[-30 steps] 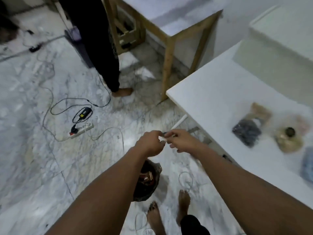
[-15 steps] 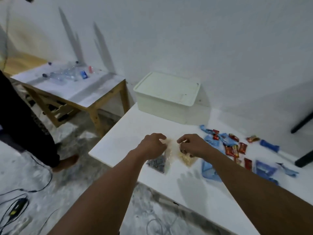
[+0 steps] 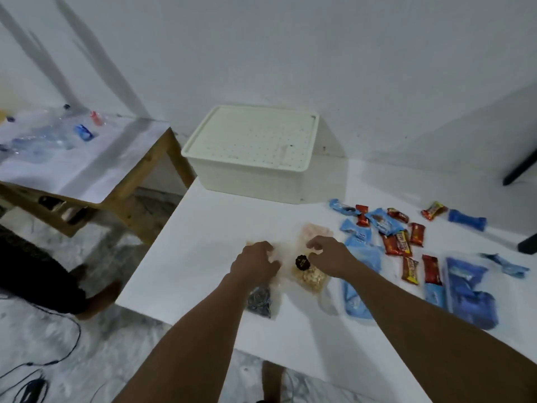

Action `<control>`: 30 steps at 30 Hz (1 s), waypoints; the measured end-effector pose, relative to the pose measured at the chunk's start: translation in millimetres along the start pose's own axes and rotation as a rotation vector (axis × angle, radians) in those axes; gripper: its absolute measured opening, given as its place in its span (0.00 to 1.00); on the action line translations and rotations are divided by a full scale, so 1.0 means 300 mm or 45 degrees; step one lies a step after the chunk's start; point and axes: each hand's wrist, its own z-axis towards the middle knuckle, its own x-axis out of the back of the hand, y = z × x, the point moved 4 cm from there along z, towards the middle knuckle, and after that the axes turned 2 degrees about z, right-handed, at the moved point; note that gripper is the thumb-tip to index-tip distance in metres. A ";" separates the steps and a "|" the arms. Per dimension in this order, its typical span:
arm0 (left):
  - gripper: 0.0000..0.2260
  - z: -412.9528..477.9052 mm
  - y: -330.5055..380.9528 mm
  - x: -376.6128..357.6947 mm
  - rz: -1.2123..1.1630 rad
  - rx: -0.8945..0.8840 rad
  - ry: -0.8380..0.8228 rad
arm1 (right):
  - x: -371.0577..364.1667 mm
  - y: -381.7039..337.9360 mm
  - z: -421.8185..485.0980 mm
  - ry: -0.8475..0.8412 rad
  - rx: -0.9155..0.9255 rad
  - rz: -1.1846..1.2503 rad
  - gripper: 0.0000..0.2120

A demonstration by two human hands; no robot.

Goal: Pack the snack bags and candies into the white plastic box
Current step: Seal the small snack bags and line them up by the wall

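Observation:
The white plastic box stands at the back of the white table with its lid on. My left hand lies curled over clear snack bags; a bag of dark seeds shows just below it. My right hand hovers with fingers apart over a clear bag of pale nuts that has a dark round piece on it. A pinkish bag lies beyond my hands. To the right are spread several blue snack bags and red candy bars.
A wooden table with plastic bottles stands to the left, with a gap of marble floor between. A person in black, with a bare foot, stands by the table's left corner. Cables lie on the floor. Black legs rise at the right.
The view swung up from the floor to the table. My hands came from in front of me down onto the clear snack bags and have spread slightly apart over them.

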 end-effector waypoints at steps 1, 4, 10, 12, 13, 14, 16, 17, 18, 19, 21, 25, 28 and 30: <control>0.26 0.047 0.002 -0.007 0.028 0.010 -0.019 | -0.014 -0.001 0.032 0.007 -0.029 0.000 0.17; 0.28 0.168 0.015 -0.035 0.118 -0.006 -0.075 | -0.048 -0.001 0.117 0.054 -0.100 -0.024 0.21; 0.22 0.326 0.030 -0.074 0.193 -0.055 -0.121 | -0.078 0.017 0.231 0.087 -0.246 -0.002 0.23; 0.14 0.357 0.035 -0.079 0.125 -0.082 -0.139 | -0.077 0.026 0.249 0.110 -0.274 0.022 0.23; 0.08 0.374 0.038 -0.081 0.072 -0.103 -0.157 | -0.075 0.029 0.255 0.113 -0.286 0.039 0.23; 0.04 0.391 0.045 -0.082 0.001 -0.143 -0.188 | -0.069 0.027 0.257 0.109 -0.294 0.055 0.22; 0.05 0.409 0.075 -0.070 -0.156 -0.225 -0.293 | -0.052 0.024 0.260 0.097 -0.293 0.102 0.21; 0.05 0.409 0.094 -0.053 -0.234 -0.248 -0.349 | -0.034 0.020 0.259 0.094 -0.283 0.146 0.20; 0.05 0.409 0.115 -0.030 -0.302 -0.269 -0.399 | -0.009 0.015 0.255 0.091 -0.265 0.198 0.17; 0.05 0.410 0.138 -0.004 -0.353 -0.284 -0.443 | 0.020 0.007 0.246 0.079 -0.247 0.251 0.12; 0.07 0.402 0.194 0.060 -0.378 -0.304 -0.527 | 0.097 -0.016 0.209 0.019 -0.250 0.347 0.03; 0.09 0.374 0.358 0.192 -0.376 -0.377 -0.559 | 0.293 -0.065 0.136 0.028 -0.160 0.544 0.06; 0.11 0.337 0.518 0.276 -0.418 -0.475 -0.496 | 0.453 -0.121 0.081 0.164 -0.040 0.569 0.05; 0.13 0.315 0.610 0.320 -0.474 -0.527 -0.444 | 0.555 -0.150 0.041 0.242 0.050 0.585 0.05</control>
